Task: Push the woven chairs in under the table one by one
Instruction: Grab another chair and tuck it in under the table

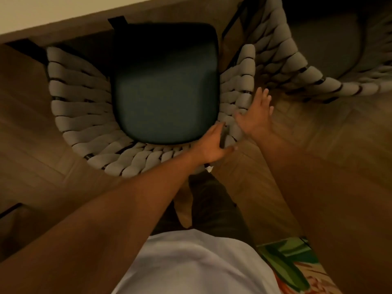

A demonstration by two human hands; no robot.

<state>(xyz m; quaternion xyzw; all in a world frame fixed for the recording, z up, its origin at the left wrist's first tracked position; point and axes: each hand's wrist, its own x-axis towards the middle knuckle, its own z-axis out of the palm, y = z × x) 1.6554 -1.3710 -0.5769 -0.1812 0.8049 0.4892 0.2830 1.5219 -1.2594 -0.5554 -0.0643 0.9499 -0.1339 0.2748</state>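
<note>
Directly below me stands a woven chair (pixel 80 124) of thick grey rope with a dark cushion (pixel 165 92). The front of its seat reaches the edge of the table (pixel 63 28) at the top of the view. My left hand (pixel 212 145) holds the chair's back rim, with the fingers lying inside the weave and the thumb outside. My right hand (pixel 254 113) presses flat, fingers spread, against the outside of the chair's right side. A second woven chair (pixel 297 66) stands at the upper right, close beside the first.
The floor (pixel 328 134) is brown wood. My own legs and a bare foot (pixel 184 209) are just behind the chair. A leaf-patterned cloth (pixel 297 268) shows at the lower right. A dark table leg (pixel 25 52) stands left of the chair.
</note>
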